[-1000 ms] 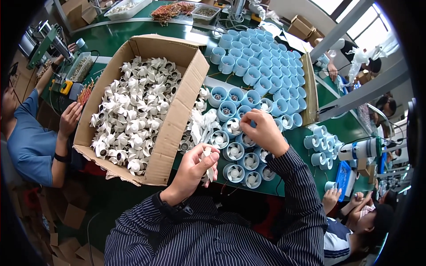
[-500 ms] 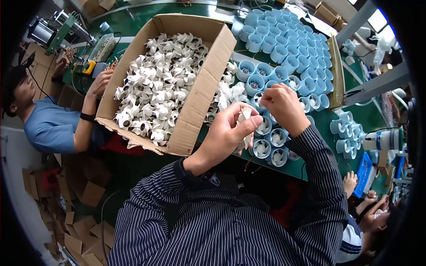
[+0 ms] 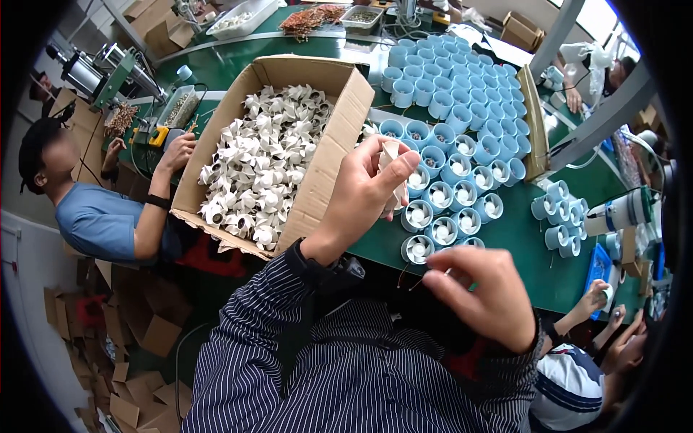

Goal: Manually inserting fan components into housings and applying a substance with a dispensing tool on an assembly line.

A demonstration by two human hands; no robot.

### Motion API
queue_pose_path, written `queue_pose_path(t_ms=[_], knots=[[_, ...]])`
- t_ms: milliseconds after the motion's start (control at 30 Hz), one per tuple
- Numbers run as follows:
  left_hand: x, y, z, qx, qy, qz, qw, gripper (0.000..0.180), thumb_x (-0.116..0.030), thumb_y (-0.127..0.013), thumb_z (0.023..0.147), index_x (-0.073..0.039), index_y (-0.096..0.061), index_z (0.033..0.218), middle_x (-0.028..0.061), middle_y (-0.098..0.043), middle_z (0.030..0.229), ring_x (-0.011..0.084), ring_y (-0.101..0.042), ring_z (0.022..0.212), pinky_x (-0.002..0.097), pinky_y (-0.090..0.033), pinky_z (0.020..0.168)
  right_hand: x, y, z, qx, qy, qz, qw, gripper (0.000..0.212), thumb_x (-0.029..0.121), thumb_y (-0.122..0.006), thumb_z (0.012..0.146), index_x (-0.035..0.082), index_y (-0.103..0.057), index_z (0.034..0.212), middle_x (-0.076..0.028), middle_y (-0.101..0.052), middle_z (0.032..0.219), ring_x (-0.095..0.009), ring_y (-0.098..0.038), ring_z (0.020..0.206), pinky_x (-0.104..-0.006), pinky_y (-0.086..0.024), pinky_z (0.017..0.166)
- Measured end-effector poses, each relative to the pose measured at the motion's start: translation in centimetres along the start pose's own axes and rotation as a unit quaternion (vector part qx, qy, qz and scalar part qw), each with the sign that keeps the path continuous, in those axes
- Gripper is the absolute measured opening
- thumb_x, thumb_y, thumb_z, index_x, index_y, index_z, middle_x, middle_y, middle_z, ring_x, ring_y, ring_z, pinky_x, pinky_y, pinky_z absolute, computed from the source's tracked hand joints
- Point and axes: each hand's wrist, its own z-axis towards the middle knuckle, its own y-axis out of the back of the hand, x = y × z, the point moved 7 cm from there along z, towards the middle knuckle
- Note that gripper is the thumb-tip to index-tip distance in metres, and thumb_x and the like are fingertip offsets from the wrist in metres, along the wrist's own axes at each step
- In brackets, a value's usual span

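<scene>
White bladed fan wheels (image 3: 390, 155) sit in my left hand (image 3: 354, 195), its fingers and thumb closed round them, between the carton and the cups. My right hand (image 3: 491, 296) hovers at the table's near edge, by the closest cups. Its thumb and forefinger are curled together round a small pale bit that I cannot make out. Several light blue cups (image 3: 442, 230) with white fan wheels inside stand just beyond it. Other blue cups (image 3: 416, 131) behind them show dark insides without a white wheel. The big cardboard box (image 3: 328, 162) on the left holds a heap of loose white fan wheels (image 3: 263, 159).
Many blue cups (image 3: 440, 79) fill the table's far side, bordered by a cardboard strip (image 3: 536, 123). A smaller cup group (image 3: 559, 209) stands on the right. A co-worker in a blue shirt (image 3: 97, 220) sits at left; another person (image 3: 570, 382) is at lower right.
My right hand has come back from over the cups toward me, to the near table edge. The left hand still holds the fan wheels. More front cups are visible, and the view has shifted.
</scene>
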Motion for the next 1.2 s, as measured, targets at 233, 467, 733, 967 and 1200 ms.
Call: queue_pose_path(t_ms=[233,467,733,967,1200], knots=[[-1.6,-3.7,0.7,-0.037,-0.125,0.070,0.989,0.040,-0.034,-0.080,0.104,-0.004,-0.063,0.124,0.0018,-0.068,0.078,0.0062,-0.066,0.066,0.0206,-0.048,0.050,-7.1,-14.9,0.4,0.085,-0.040,0.450,0.888,0.061,0.015,-0.082,0.100,-0.005,-0.053,0.150,-0.013,-0.071,0.136,-0.019,-0.070,0.120,-0.0325,-0.057,0.102],[-1.9,-5.7,0.9,-0.030,-0.158,0.102,0.982,0.046,-0.036,-0.084,0.100,0.000,-0.062,0.120,0.0000,-0.065,0.079,0.0049,-0.060,0.065,0.0243,-0.050,0.055,-8.8,-17.7,2.2,0.015,-0.014,0.691,0.722,0.053,0.021,-0.073,0.107,-0.006,-0.055,0.148,-0.013,-0.068,0.142,-0.024,-0.066,0.132,-0.0420,-0.049,0.118],[-2.7,-7.3,1.8,0.099,-0.005,-0.275,0.956,0.045,-0.041,-0.071,0.109,-0.002,-0.059,0.129,0.0022,-0.059,0.086,0.0132,-0.064,0.072,0.0234,-0.047,0.049,-8.3,-17.5,2.9,0.007,0.029,0.706,0.707,0.048,0.029,-0.067,0.112,-0.007,-0.061,0.143,-0.014,-0.071,0.137,-0.024,-0.068,0.129,-0.0441,-0.052,0.115],[-2.6,-8.8,3.1,0.212,0.121,-0.589,0.770,0.047,-0.042,-0.069,0.110,-0.001,-0.057,0.128,0.0025,-0.054,0.090,0.0141,-0.059,0.080,0.0235,-0.044,0.048,-8.2,-16.4,3.6,0.021,0.030,0.708,0.705,0.049,0.031,-0.069,0.110,-0.007,-0.063,0.141,-0.015,-0.072,0.135,-0.024,-0.069,0.125,-0.0427,-0.054,0.112],[-1.9,-9.8,3.2,0.156,0.157,-0.661,0.717,0.046,-0.042,-0.071,0.109,-0.002,-0.057,0.126,0.0029,-0.054,0.089,0.0138,-0.059,0.080,0.0241,-0.043,0.048,-8.2,-16.0,4.6,0.078,0.134,0.781,0.605,0.051,0.027,-0.068,0.112,-0.008,-0.053,0.146,-0.014,-0.069,0.135,-0.022,-0.068,0.124,-0.0397,-0.053,0.112]])
